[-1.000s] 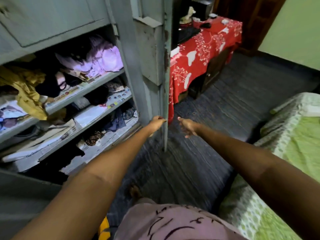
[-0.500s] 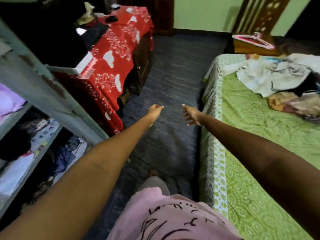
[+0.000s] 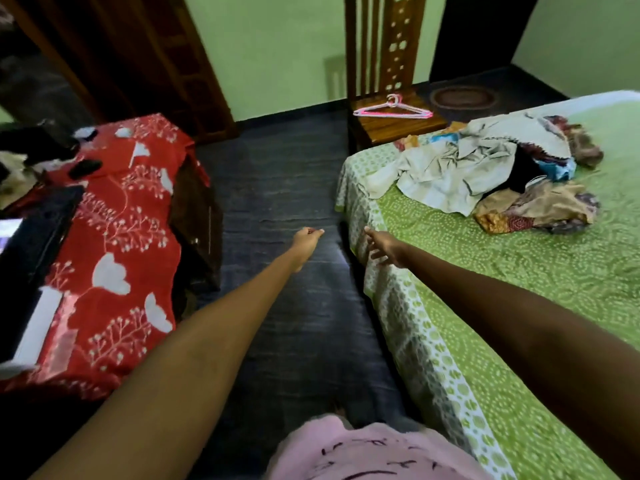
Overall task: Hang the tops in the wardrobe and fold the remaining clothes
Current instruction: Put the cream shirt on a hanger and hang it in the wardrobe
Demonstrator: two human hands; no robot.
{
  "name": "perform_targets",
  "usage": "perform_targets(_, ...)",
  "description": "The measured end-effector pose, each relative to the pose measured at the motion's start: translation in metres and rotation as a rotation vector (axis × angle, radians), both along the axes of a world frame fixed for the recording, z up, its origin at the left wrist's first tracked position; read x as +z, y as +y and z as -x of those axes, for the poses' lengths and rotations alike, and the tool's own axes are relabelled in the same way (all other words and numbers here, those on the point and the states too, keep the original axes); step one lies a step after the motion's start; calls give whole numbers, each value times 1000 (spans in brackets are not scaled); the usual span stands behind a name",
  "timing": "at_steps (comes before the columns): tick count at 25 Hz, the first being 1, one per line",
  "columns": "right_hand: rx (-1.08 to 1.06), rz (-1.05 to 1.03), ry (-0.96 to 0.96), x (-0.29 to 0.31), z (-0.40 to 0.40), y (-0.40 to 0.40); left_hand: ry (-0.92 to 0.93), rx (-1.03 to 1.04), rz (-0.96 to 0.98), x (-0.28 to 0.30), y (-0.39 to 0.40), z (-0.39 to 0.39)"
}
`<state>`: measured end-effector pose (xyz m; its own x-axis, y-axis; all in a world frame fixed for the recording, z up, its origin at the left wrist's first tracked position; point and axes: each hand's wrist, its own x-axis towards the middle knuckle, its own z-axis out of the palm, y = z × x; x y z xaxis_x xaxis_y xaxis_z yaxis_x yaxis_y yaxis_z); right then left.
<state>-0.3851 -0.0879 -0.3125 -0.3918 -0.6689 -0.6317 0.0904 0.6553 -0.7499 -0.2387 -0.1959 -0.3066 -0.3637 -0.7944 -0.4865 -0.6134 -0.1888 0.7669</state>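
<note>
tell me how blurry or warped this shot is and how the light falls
Head view: wide-angle warp bows the bed edge and stretches both forearms; the left hand and right hand look soft; the lighting is dim, and the hangers on the chair stay readable.

A pale pink garment [image 3: 367,452] is worn on the torso, seen at the near edge of the view. It is marked with thin dark strokes, like brushed lines or lettering, which cannot be read. The fabric looks soft and slightly fuzzy at its upper edge. No sleeves are seen on the 2 forearms: both are bare as far as they show. No rings, bracelets or watch can be made out on the left hand [image 3: 306,237] or the right hand [image 3: 386,245].
</note>
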Motion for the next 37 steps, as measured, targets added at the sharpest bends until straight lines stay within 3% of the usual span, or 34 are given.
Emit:
perform_targets(8,-168,-63,-13,-27,111,-78,-19,-219,-85,-14,-100,134)
perform_targets(19,-390,-105,-117,-61,316,-165,-73,-376,-51,-38,-248,362)
perform_targets(24,-490,-113,-168,-75,376,-180,-171,-583,-69,-52,-274,448)
perform_targets(37,-1017,-193,-358,-150,481,-278,-347,-1141,-121,-151,-364,655)
